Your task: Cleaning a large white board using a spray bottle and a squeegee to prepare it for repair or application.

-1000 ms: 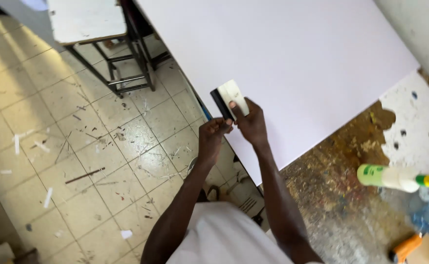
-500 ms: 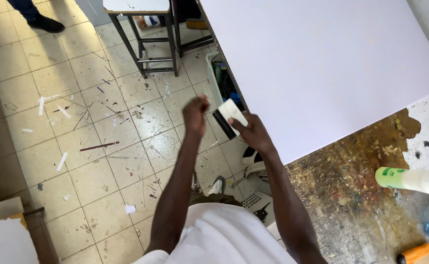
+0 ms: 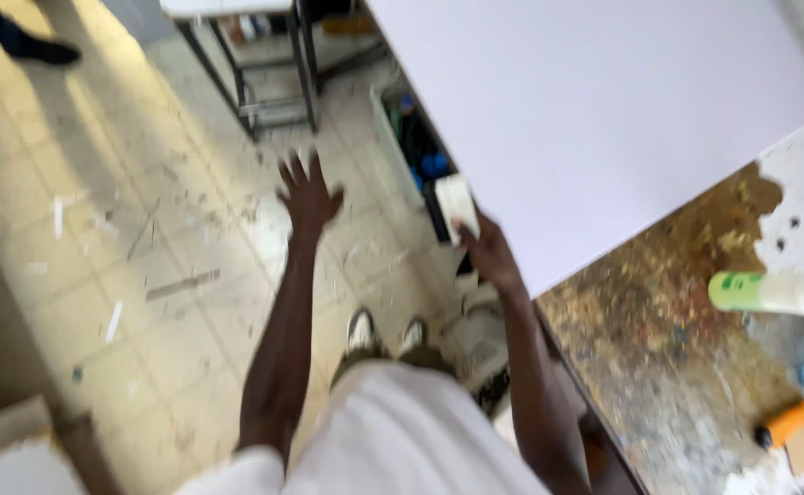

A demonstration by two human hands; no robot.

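Note:
My right hand (image 3: 489, 252) grips a small white rectangular block (image 3: 455, 207) at the near left edge of a large white board (image 3: 594, 119) that lies on the paint-stained table (image 3: 658, 357). My left hand (image 3: 308, 194) is out over the tiled floor with its fingers spread and holds nothing. The frame is motion-blurred.
A dark metal stool frame (image 3: 269, 82) stands on the littered tiled floor (image 3: 127, 275). A bin with dark and blue items (image 3: 415, 147) sits under the table edge. A pale green bottle (image 3: 768, 291) and an orange tool (image 3: 787, 422) lie on the table. Another person's foot (image 3: 26, 41) shows at top left.
My left hand has come away from the white block and swung out to the left with fingers spread. My right hand keeps the block by the board's edge.

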